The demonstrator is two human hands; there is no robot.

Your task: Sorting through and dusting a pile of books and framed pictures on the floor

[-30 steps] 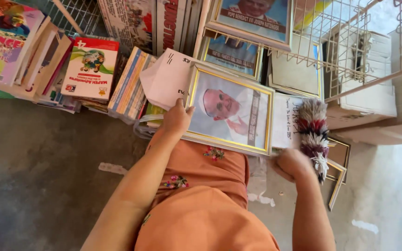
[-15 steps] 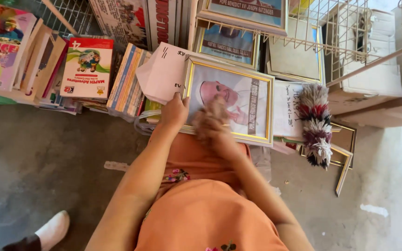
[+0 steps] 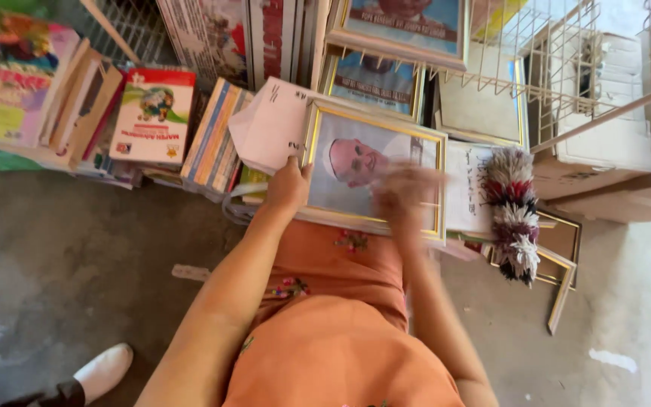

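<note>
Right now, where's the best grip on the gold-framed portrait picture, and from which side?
Grip the gold-framed portrait picture by its bare right frame edge, coming in from the right. It leans tilted on the stack, the left hand already holds its left edge, and the blurred right hand is over the glass. Pinch the rim, not the glass.

Grey concrete floor (image 3: 69, 279), stained and patchy, carries everything. On it at left, a leaning row of books (image 3: 77, 113) with a red-and-white book (image 3: 152, 113) upright among them, then a tilted stack of thin colourful books (image 3: 212, 143). At right, empty gold frames (image 3: 563, 264) lie flat just beside a cardboard box (image 3: 604, 151). A white paper scrap (image 3: 190, 272) lies alone mid-floor. White shoe (image 3: 103, 371) bottom left.
</note>
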